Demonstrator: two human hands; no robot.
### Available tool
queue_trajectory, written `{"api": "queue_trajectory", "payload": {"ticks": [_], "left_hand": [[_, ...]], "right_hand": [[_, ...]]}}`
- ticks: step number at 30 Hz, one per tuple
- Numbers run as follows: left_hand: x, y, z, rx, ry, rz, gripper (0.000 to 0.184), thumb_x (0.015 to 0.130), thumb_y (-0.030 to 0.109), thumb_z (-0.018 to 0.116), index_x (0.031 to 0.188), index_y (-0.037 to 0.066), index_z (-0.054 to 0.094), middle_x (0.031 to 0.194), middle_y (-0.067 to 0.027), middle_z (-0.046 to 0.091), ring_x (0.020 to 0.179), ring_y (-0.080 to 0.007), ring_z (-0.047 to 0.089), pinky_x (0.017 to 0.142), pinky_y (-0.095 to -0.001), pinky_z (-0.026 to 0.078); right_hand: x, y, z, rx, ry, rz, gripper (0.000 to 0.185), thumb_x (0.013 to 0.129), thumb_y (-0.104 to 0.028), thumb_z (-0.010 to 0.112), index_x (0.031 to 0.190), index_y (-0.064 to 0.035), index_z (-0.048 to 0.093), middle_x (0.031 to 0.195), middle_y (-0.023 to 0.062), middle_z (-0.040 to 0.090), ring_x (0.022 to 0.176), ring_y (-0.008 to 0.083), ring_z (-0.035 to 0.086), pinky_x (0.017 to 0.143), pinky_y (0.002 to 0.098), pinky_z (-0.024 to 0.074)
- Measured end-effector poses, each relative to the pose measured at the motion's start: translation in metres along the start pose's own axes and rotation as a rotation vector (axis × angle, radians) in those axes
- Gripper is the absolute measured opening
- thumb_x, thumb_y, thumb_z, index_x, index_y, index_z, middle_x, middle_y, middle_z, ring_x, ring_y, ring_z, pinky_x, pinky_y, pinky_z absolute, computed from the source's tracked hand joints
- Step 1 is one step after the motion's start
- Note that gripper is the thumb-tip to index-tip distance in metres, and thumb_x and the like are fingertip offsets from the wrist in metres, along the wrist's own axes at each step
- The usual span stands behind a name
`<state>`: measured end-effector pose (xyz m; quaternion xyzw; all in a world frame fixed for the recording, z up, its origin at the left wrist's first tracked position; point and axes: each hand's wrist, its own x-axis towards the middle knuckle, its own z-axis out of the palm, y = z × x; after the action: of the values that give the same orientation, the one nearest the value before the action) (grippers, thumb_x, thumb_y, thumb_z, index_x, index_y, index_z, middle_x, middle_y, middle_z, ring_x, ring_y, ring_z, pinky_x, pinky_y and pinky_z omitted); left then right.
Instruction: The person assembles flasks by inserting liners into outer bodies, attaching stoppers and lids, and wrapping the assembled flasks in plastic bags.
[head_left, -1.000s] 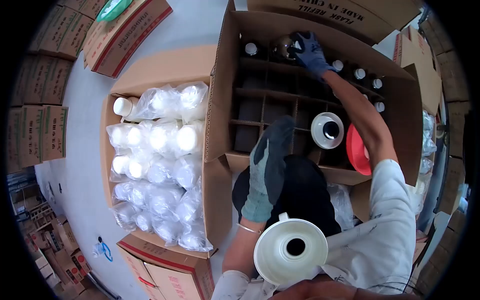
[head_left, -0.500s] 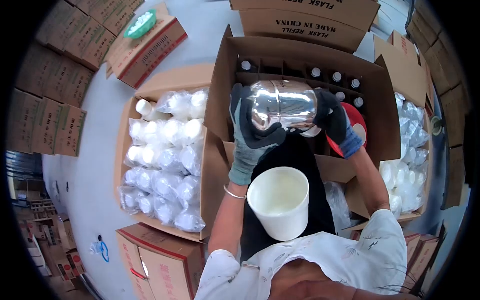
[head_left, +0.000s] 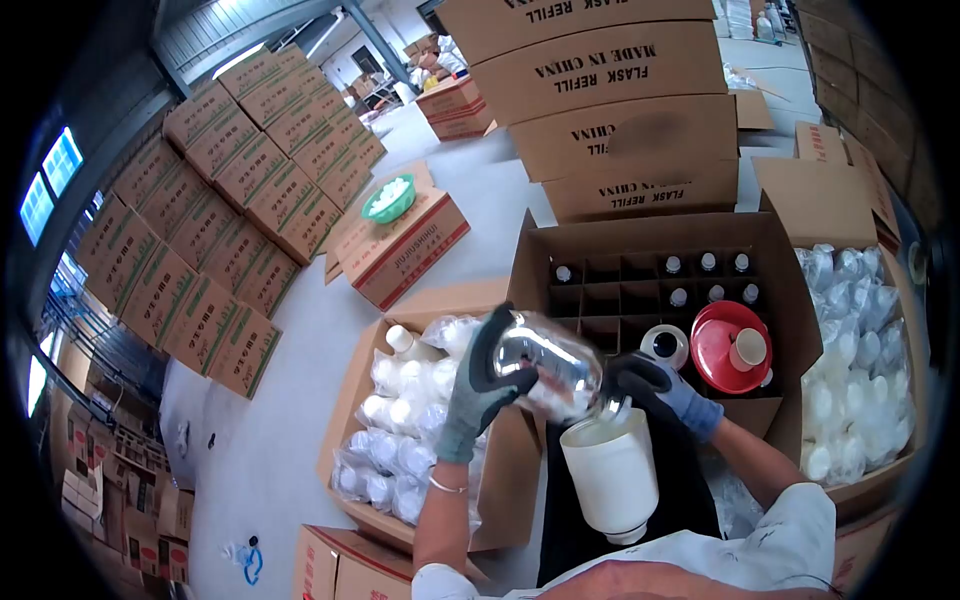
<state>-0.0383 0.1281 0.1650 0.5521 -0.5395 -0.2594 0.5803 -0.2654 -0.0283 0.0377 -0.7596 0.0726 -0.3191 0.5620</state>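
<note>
A mirrored silver glass flask refill (head_left: 548,366) is held between both gloved hands, tilted with its narrow neck end down to the right. My left hand (head_left: 486,372) wraps round its wide end. The fingers of my right hand (head_left: 652,386) close round the neck end. Just under the neck, a white plastic flask casing (head_left: 612,482) stands in the lap with its wide mouth up. The refill's neck is close to the casing's rim; whether they touch I cannot tell.
Ahead is a divided carton (head_left: 640,235) with several capped refills, a red dish (head_left: 712,372) and a white ring-shaped part (head_left: 680,340). Cartons of bagged white parts stand left (head_left: 345,470) and right (head_left: 850,480). Stacked boxes (head_left: 610,75) rise behind. A green bowl (head_left: 390,205) sits on a box.
The flask refill has gone from level to tilted neck-down, lower and nearer the casing. The casing now leans differently in the lap. My view has tipped up, showing more of the room.
</note>
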Motion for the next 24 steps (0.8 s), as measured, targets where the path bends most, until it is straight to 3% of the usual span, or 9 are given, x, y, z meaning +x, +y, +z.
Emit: {"api": "queue_trajectory", "payload": {"ticks": [1,6,9,11,13,15,16,20,24], "left_hand": [[-0.005,0.003,-0.002,0.023,-0.077,-0.060,0.084,0.074,0.008,0.080,0.143,-0.001,0.033,0.145,-0.0127,0.040,0.129,-0.0209,0.043,0.106,-0.0351,0.039],[-0.071,-0.024,-0.001,-0.010,-0.191,-0.252,0.087,0.073,0.005,0.079,0.145,0.002,0.030,0.142,-0.0116,0.042,0.124,-0.0214,0.048,0.100,-0.0345,0.047],[-0.149,-0.053,-0.002,-0.295,0.051,-0.504,0.088,0.075,0.015,0.080,0.146,0.004,0.029,0.143,-0.0143,0.040,0.127,-0.0252,0.046,0.104,-0.0381,0.042],[-0.191,-0.085,0.008,-0.372,0.243,-0.635,0.085,0.076,0.015,0.079,0.145,0.004,0.031,0.142,-0.0143,0.041,0.126,-0.0255,0.047,0.103,-0.0381,0.042],[-0.212,-0.109,0.022,-0.411,0.370,-0.670,0.083,0.076,0.014,0.079,0.144,0.004,0.032,0.141,-0.0144,0.042,0.125,-0.0258,0.047,0.103,-0.0380,0.043],[-0.218,-0.115,0.032,-0.417,0.403,-0.646,0.081,0.076,0.014,0.078,0.143,0.004,0.033,0.139,-0.0144,0.043,0.124,-0.0261,0.048,0.102,-0.0380,0.043],[-0.217,-0.114,0.035,-0.416,0.406,-0.622,0.080,0.077,0.014,0.077,0.143,0.004,0.034,0.139,-0.0145,0.044,0.123,-0.0263,0.048,0.102,-0.0380,0.043],[-0.210,-0.102,0.036,-0.388,0.397,-0.540,0.075,0.077,0.014,0.076,0.141,0.004,0.036,0.136,-0.0146,0.046,0.121,-0.0269,0.050,0.101,-0.0379,0.044],[-0.200,-0.091,0.034,-0.355,0.414,-0.502,0.071,0.078,0.013,0.074,0.139,0.004,0.038,0.133,-0.0147,0.048,0.119,-0.0276,0.051,0.099,-0.0378,0.044]], "right_hand": [[-0.010,-0.016,0.001,0.113,-0.003,0.169,0.027,0.091,-0.016,0.059,0.113,-0.0014,0.059,0.113,0.0130,0.060,0.106,0.0258,0.057,0.096,0.0355,0.0433],[-0.092,-0.041,0.006,-0.032,0.071,0.122,0.045,0.082,-0.017,0.070,0.121,-0.0022,0.055,0.121,0.0163,0.056,0.113,0.0301,0.054,0.098,0.0385,0.0422],[-0.159,-0.049,0.023,-0.295,-0.082,-0.021,0.063,0.075,-0.022,0.077,0.127,-0.0009,0.050,0.121,0.0184,0.053,0.114,0.0349,0.052,0.100,0.0419,0.0404],[-0.205,-0.042,0.045,-0.292,-0.047,0.095,0.078,0.073,-0.028,0.080,0.136,-0.0021,0.041,0.131,0.0191,0.046,0.124,0.0349,0.045,0.106,0.0427,0.0364],[-0.215,-0.032,0.072,0.175,-0.029,0.309,0.090,0.074,-0.032,0.081,0.143,-0.0029,0.031,0.139,0.0190,0.040,0.130,0.0333,0.039,0.109,0.0424,0.0325],[-0.173,-0.049,0.070,0.037,-0.052,0.206,0.101,0.071,-0.026,0.083,0.148,-0.0053,0.021,0.142,0.0171,0.036,0.135,0.0280,0.034,0.112,0.0410,0.0293],[-0.140,-0.077,0.058,0.152,-0.105,0.356,0.092,0.075,-0.032,0.081,0.144,-0.0027,0.028,0.140,0.0202,0.038,0.132,0.0323,0.037,0.110,0.0397,0.0321],[-0.068,-0.077,0.048,-0.112,-0.237,-0.059,0.097,0.067,-0.036,0.085,0.141,-0.0008,0.033,0.136,0.0216,0.042,0.124,0.0365,0.045,0.107,0.0408,0.0359],[-0.036,-0.057,0.055,-0.037,-0.333,-0.212,0.103,0.067,-0.037,0.084,0.146,-0.0009,0.027,0.138,0.0214,0.039,0.130,0.0350,0.039,0.110,0.0414,0.0311]]}}
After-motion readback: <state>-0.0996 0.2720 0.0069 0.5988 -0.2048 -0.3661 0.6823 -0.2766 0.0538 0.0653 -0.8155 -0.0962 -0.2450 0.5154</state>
